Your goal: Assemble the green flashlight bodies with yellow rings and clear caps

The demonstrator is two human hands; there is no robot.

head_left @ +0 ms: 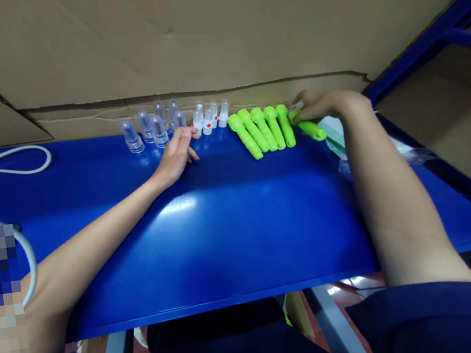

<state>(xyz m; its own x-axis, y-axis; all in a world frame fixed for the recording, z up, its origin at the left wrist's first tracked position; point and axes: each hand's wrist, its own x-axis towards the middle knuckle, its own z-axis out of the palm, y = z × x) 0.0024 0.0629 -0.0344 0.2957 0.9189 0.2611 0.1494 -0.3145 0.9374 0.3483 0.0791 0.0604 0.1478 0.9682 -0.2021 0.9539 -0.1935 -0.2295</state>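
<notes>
On the blue table, my right hand [313,105] has its fingers around the upper end of a bright green torch-shaped tube [313,130], which lies tilted at the right end of a row. Several matching green tubes [262,129] lie side by side to its left. My left hand [177,155] rests further left, fingers loosely apart, with nothing visible in it. Its fingertips are close to a group of small white pieces with clear tips and red dots [208,123]; whether they touch one is unclear. Several clear plastic caps [159,131] stand upright beside and behind that hand.
A tall cardboard sheet [182,38] backs the blue table [226,235]. A pale green face mask [334,135] and clear plastic wrapping [412,153] lie by my right forearm. A white cable [38,162] loops on the left. A blue metal frame [426,41] rises at the right.
</notes>
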